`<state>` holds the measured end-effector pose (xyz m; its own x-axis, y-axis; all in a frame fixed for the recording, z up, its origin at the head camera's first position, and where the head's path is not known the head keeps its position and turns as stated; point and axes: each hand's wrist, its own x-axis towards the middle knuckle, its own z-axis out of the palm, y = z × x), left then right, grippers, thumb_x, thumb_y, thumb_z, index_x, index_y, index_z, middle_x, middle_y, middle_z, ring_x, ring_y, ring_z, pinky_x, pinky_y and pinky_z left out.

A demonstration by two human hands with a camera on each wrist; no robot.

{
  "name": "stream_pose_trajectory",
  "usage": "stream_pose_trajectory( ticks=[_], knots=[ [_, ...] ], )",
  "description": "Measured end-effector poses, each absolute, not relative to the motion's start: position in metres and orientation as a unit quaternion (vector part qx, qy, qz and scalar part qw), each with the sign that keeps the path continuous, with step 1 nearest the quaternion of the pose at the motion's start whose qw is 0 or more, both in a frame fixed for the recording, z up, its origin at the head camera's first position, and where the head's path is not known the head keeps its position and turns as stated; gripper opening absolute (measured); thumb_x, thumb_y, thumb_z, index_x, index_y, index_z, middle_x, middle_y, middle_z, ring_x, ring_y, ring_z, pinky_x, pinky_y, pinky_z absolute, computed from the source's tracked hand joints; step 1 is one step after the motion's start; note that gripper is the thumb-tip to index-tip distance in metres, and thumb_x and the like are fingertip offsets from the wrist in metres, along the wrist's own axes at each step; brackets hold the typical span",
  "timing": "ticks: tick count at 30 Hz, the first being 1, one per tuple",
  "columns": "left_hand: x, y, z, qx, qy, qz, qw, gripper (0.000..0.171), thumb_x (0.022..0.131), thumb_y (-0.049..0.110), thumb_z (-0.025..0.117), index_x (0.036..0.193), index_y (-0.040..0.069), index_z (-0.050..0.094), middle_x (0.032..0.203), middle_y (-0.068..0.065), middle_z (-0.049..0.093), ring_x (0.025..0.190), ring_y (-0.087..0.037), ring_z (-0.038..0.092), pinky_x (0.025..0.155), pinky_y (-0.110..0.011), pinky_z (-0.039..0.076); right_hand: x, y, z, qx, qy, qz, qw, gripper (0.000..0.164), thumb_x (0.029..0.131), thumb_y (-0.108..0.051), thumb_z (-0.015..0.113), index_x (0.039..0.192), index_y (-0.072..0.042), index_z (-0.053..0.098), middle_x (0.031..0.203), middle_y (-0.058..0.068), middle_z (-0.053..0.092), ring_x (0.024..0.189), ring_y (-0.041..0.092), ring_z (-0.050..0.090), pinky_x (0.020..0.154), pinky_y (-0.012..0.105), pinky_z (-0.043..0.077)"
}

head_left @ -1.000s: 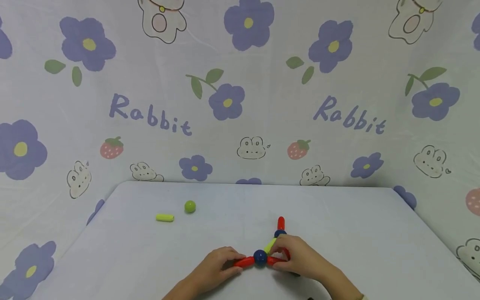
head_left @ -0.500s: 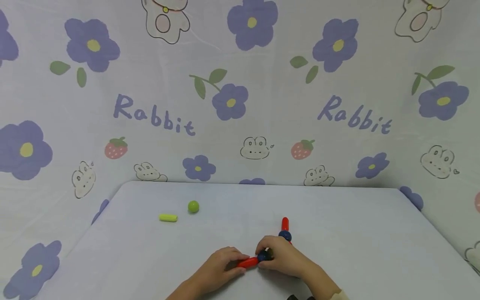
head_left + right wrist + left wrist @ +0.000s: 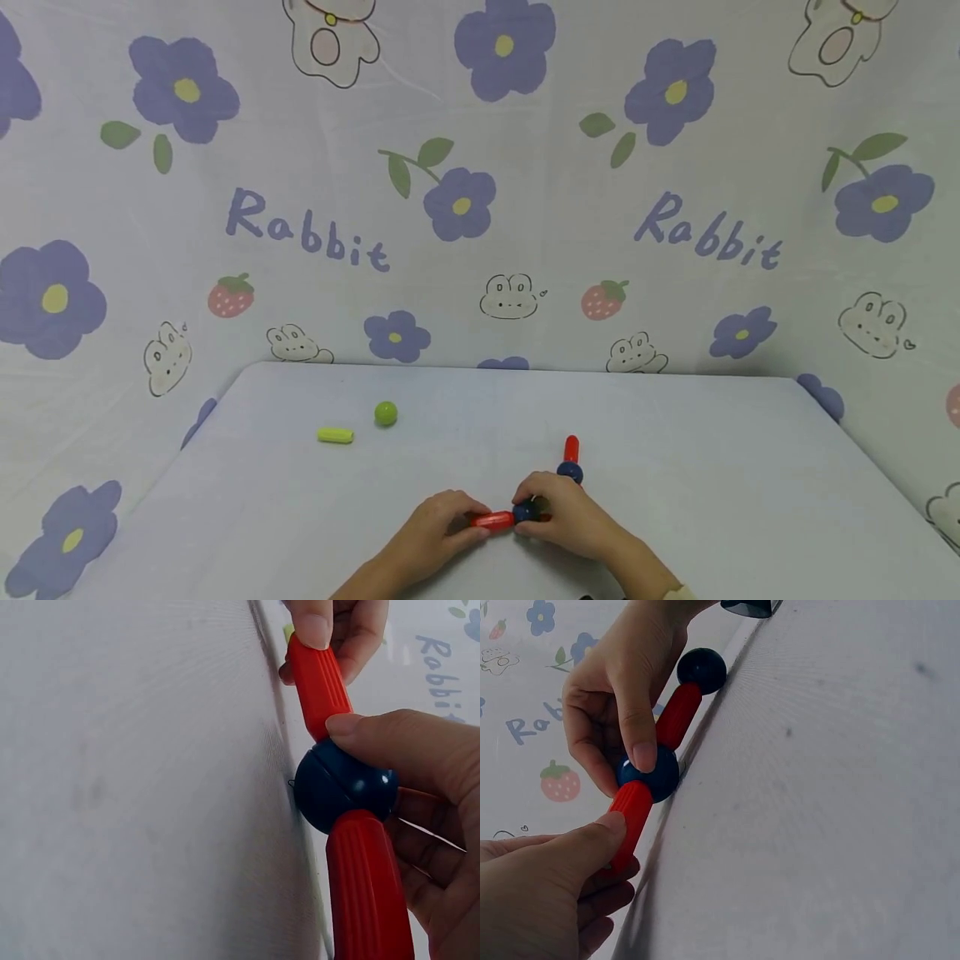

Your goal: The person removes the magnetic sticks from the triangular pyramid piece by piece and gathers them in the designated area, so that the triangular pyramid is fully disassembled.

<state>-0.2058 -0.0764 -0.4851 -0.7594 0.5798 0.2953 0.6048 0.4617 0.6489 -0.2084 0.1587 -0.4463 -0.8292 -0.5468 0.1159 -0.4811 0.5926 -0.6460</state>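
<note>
My left hand (image 3: 431,537) pinches a red ribbed rod (image 3: 493,521) between thumb and fingers, low over the white table. The rod's right end meets a blue ball (image 3: 522,511), which my right hand (image 3: 573,521) grips between thumb and fingers. In the right wrist view another red rod (image 3: 367,892) joins the same ball on its other side. That second rod leads to a further blue ball (image 3: 701,671) in the left wrist view. Beyond my right hand, a blue ball (image 3: 570,473) carries a red rod (image 3: 572,448) pointing away; its near connections are partly hidden by the hand.
A yellow-green rod (image 3: 335,436) and a green ball (image 3: 386,413) lie apart at the table's back left. The white tabletop (image 3: 675,450) ends at a patterned cloth (image 3: 555,208) with flowers and rabbits. A dark object peeks in at the bottom edge.
My right hand has shifted left from the yellow-green rod beside the blue ball onto the ball itself, covering that rod. My left hand keeps its pinch on the red rod.
</note>
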Motion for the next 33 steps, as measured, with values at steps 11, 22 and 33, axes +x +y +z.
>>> stream_pose_trajectory(
  ticks=[11,22,33],
  knots=[
    [-0.2109,-0.0778,-0.4852,-0.326,-0.857,-0.399,-0.013,0.025,0.089,0.034,0.059,0.105,0.016,0.066,0.098,0.007,0.067,0.091,-0.001,0.058,0.083,-0.024,0.050,-0.2092,0.1596,-0.4466,-0.279,0.890,-0.355,0.066,0.024,0.080,-0.024,0.074,0.097,-0.011,0.064,0.097,-0.006,0.064,0.087,0.007,0.054,0.080,0.022,0.050],
    [-0.2142,-0.0801,-0.4822,-0.317,-0.853,-0.412,-0.041,0.021,0.089,0.029,0.062,0.103,0.014,0.066,0.098,0.006,0.067,0.090,0.000,0.058,0.084,-0.023,0.051,-0.2093,0.1588,-0.4465,-0.288,0.883,-0.363,0.072,0.022,0.079,-0.021,0.074,0.095,-0.011,0.064,0.097,-0.004,0.064,0.084,0.006,0.054,0.077,0.019,0.050],
    [-0.2148,-0.0811,-0.4799,-0.307,-0.851,-0.422,-0.061,0.021,0.089,0.030,0.061,0.102,0.014,0.066,0.097,0.007,0.066,0.090,0.000,0.056,0.085,-0.023,0.050,-0.2094,0.1587,-0.4473,-0.291,0.875,-0.378,0.079,0.022,0.079,-0.021,0.074,0.096,-0.010,0.064,0.098,-0.003,0.064,0.082,0.005,0.053,0.075,0.018,0.050]
  ],
)
